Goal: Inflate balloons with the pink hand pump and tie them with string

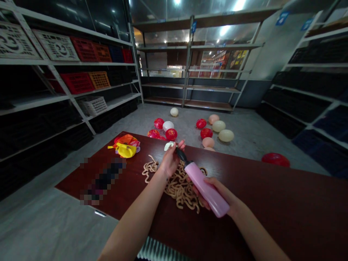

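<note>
My right hand (214, 195) is wrapped round the pink barrel of a balloon hand pump (205, 186), which slants up and left over the table. At its black nozzle, my left hand (170, 161) is closed with the fingers pinched together. A small, limp white balloon (169, 145) shows at those fingertips; its neck is hidden by the hand. Below both hands lies a tangled heap of tan, uninflated long balloons (181, 192). Left of the heap is a pile of flat balloons, with a yellow balloon (126, 150) on top of orange and purple ones.
The dark brown table (258, 203) stretches across the front. A blurred-out item (106, 179) lies at its left. Beyond the far edge, inflated red balloons (171, 134), pale balloons (226, 135) and peach ones rest on the floor. Shelves with crates (84, 49) stand around.
</note>
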A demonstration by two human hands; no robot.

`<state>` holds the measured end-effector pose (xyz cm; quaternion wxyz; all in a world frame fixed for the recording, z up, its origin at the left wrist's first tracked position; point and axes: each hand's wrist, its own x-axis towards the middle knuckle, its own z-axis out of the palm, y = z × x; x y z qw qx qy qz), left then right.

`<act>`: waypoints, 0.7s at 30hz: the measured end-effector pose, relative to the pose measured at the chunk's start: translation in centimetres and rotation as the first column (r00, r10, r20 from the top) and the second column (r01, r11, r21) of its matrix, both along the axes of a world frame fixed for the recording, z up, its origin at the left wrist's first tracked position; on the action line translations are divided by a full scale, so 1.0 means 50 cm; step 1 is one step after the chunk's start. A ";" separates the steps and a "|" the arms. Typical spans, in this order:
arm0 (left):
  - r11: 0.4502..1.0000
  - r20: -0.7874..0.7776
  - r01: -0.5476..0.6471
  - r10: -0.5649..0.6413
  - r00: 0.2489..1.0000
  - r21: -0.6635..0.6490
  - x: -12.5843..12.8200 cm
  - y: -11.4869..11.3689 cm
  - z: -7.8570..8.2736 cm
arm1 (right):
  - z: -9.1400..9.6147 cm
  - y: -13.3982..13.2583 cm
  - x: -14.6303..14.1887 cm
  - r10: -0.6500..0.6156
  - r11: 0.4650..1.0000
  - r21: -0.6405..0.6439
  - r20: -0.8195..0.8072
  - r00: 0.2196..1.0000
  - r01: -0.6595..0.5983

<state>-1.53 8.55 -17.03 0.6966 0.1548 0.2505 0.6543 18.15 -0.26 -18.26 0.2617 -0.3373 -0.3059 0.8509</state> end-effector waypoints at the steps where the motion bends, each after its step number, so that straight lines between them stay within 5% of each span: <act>1: 1.000 -0.001 0.003 -0.003 1.000 0.000 0.003 -0.002 -0.001 | 0.002 0.000 0.000 0.001 1.000 0.001 -0.010 1.000 -0.001; 10: 0.997 -0.071 0.080 -0.080 0.994 -0.004 0.010 -0.006 -0.016 | 0.017 0.001 -0.007 0.019 0.998 0.059 -0.106 0.994 -0.013; 17: 0.992 -0.288 0.108 -0.087 0.954 0.059 -0.010 0.003 -0.017 | 0.009 0.006 -0.007 0.010 0.999 0.046 -0.116 0.993 -0.004; 21: 0.996 -0.224 0.041 -0.021 0.974 0.082 -0.017 0.005 -0.015 | -0.001 0.011 -0.007 0.052 0.996 0.075 -0.153 0.987 -0.041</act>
